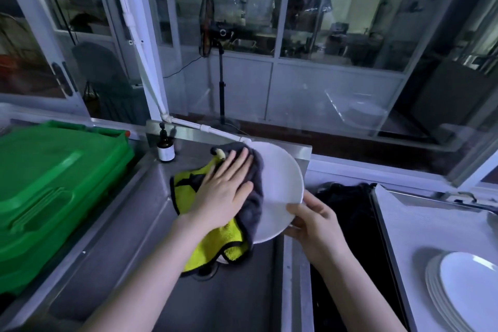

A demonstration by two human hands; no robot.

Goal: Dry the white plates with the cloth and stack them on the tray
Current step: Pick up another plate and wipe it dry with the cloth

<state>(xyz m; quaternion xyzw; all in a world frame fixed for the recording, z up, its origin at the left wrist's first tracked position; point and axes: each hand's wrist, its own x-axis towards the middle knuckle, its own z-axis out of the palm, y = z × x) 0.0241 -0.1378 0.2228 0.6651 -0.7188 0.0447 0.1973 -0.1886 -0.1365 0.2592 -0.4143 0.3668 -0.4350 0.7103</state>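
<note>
A round white plate is held tilted above the steel sink. My right hand grips its lower right rim with thumb on top. My left hand lies flat with straight fingers on a grey and yellow cloth, pressing it against the plate's left half. The cloth hangs down below the plate. At the lower right a stack of several white plates rests on a pale tray with a metal rim.
A green plastic crate fills the left counter. A dark pump bottle stands at the sink's back corner beside a white pipe. A black sink basin lies between me and the tray. Glass windows rise behind.
</note>
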